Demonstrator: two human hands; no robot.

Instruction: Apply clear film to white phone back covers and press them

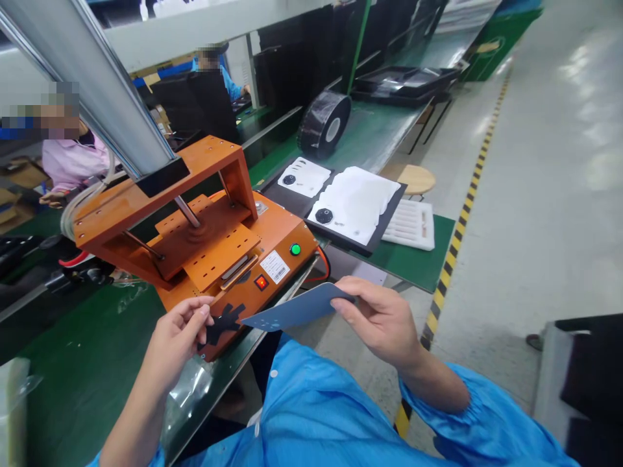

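Observation:
My right hand grips a thin blue-grey flat panel by its near right end, thumb on one side and fingers on the other. The panel is tilted, its far end near the front of an orange press machine, with small light marks at that end. My left hand is closed in a pinch beside black tape strips on the machine's front corner. Whether anything small is between those fingertips I cannot make out. The machine has a green button and a lit red switch.
Right of the press, a black tray carries white sheets with round black parts. A black roll stands behind, and a white foam tray lies at the right. Two people sit across the green bench. A striped floor line runs along the aisle.

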